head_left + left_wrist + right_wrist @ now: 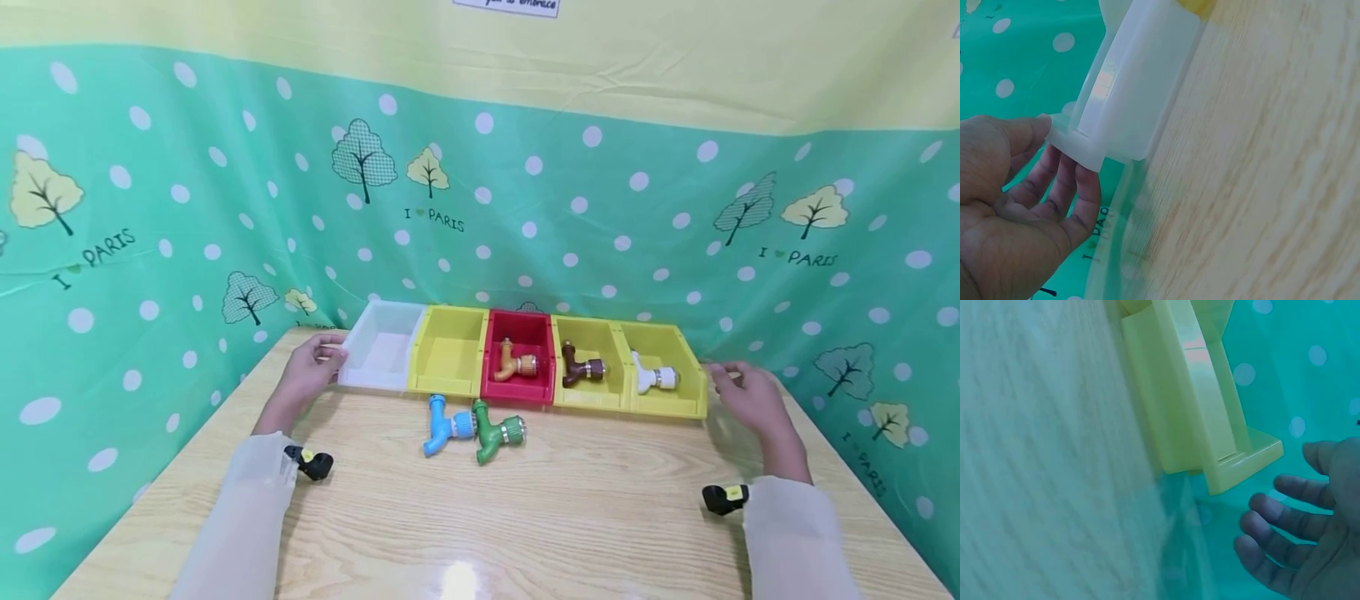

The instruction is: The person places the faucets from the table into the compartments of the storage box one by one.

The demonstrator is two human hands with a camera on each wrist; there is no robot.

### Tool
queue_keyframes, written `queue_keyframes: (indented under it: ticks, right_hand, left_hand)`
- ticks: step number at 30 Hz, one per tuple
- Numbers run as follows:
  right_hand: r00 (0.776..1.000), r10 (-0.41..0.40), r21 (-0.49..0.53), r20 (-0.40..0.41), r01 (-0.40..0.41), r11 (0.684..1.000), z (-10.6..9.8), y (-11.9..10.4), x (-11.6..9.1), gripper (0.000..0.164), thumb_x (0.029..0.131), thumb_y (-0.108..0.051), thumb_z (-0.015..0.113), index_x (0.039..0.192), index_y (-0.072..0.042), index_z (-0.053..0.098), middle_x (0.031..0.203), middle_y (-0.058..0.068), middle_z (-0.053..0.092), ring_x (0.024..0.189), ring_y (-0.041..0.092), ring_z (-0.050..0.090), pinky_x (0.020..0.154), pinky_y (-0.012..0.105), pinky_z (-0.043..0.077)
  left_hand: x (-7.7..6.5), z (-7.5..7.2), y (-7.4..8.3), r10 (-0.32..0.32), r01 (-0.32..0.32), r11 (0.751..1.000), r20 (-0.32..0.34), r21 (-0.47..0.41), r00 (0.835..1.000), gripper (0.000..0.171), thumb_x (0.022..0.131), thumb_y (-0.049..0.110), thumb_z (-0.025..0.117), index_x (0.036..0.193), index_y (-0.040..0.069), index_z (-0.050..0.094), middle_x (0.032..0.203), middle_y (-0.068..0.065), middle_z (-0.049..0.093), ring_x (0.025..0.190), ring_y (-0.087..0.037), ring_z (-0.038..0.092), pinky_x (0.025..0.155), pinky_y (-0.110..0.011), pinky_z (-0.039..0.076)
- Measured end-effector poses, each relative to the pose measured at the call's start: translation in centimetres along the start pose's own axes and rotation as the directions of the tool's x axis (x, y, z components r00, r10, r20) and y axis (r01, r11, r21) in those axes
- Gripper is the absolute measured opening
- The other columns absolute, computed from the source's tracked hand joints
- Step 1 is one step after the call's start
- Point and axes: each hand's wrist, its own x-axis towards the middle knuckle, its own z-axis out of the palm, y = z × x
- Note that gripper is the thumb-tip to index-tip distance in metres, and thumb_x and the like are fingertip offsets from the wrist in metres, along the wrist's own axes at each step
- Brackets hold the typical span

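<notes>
A row of joined bins stands across the table. At its left end my left hand (309, 367) pinches the side rim of the white bin (1147, 94), thumb above and fingers curled beneath. My right hand (1310, 531) is beside the end yellow bin (1166, 412), its fingers loosely bent and apart from the rim in the right wrist view. An orange tap (513, 364) lies in the red bin (517, 392), a brown tap (581, 367) in the yellow bin right of it, and a white tap (654, 377) in the end one.
In front of the bins a blue tap (447, 425) and a green tap (495, 431) lie side by side on the wooden table (585, 517). Another yellow bin (450, 346), with nothing in it, sits between the white and red ones. A green dotted cloth (585, 175) hangs behind.
</notes>
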Motion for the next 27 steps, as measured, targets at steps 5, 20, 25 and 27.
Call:
queue_keyframes:
  ticks: [5, 20, 25, 27]
  right_hand:
    - [0.988, 0.12, 0.107, 0.1, -0.13, 0.986, 0.4, 1.0, 0.2, 0.067, 0.1, -0.048, 0.027, 0.132, 0.01, 0.039, 0.109, 0.027, 0.054, 0.093, 0.034, 0.056, 0.071, 0.039, 0.054]
    - [0.967, 0.133, 0.327, 0.217, -0.201, 0.923, 1.3, 1.5, 0.5, 0.068, 0.1, -0.049, 0.031, 0.133, 0.01, 0.037, 0.114, 0.022, 0.047, 0.09, 0.024, 0.055, 0.077, 0.033, 0.056]
    - [0.967, 0.137, 0.336, 0.215, -0.205, 0.919, 1.5, 1.6, 0.7, 0.07, 0.1, -0.05, 0.03, 0.138, 0.009, 0.033, 0.121, 0.023, 0.045, 0.096, 0.026, 0.055, 0.079, 0.033, 0.055]
    - [0.968, 0.13, 0.337, 0.213, -0.198, 0.921, 1.4, 1.6, 0.8, 0.07, 0.1, -0.049, 0.029, 0.139, 0.01, 0.032, 0.123, 0.024, 0.044, 0.099, 0.027, 0.054, 0.08, 0.034, 0.055]
  left_hand:
    - [0.0, 0.0, 0.1, 0.005, -0.005, 1.0, 0.006, 0.008, 1.0, 0.044, 0.096, 0.033, 0.054, 0.134, 0.013, 0.045, 0.119, -0.015, 0.051, 0.104, -0.03, 0.053, 0.077, -0.03, 0.055]
    - [-0.4, -0.1, -0.1, 0.013, -0.013, 1.0, 0.0, 0.011, 1.0, 0.045, 0.096, 0.034, 0.054, 0.135, 0.012, 0.045, 0.119, -0.016, 0.051, 0.103, -0.031, 0.053, 0.076, -0.03, 0.056]
    - [-0.2, 0.0, 0.1, 0.015, -0.015, 1.0, 0.002, 0.01, 1.0, 0.044, 0.096, 0.033, 0.054, 0.134, 0.012, 0.045, 0.118, -0.016, 0.05, 0.101, -0.03, 0.053, 0.075, -0.03, 0.056]
    - [-0.2, 0.1, 0.1, 0.013, -0.013, 1.0, -0.001, 0.013, 1.0, 0.044, 0.096, 0.033, 0.054, 0.134, 0.012, 0.045, 0.118, -0.016, 0.05, 0.101, -0.03, 0.053, 0.075, -0.03, 0.056]
